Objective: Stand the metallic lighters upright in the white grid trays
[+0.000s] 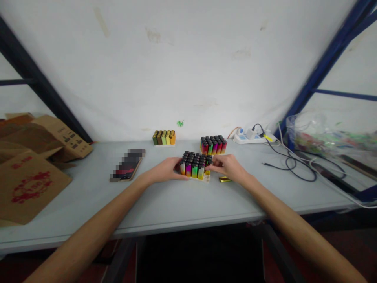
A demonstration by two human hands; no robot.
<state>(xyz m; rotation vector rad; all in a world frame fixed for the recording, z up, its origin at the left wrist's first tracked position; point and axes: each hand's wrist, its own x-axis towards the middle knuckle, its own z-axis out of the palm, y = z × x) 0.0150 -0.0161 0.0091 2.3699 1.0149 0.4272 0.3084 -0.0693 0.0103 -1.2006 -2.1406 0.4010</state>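
Observation:
A white tray [198, 179] on the table holds several upright lighters [194, 170] with black tops and purple, green and yellow bodies. My left hand [169, 169] grips the left side of this block of lighters, thumb along the front. At the right side, my right hand [225, 165] has its fingers pinched on a lighter at the tray's right edge, where a few slots at the front right corner hold nothing. A gold-coloured lighter [224, 179] lies flat on the table just below my right hand.
Behind stand a second block of lighters [213, 145] and a yellow-green block [164, 137]. A phone [129, 165] lies left, beside cardboard boxes [35, 184]. On the right are a power strip [247, 137], cables [290, 165] and a plastic bag [318, 133].

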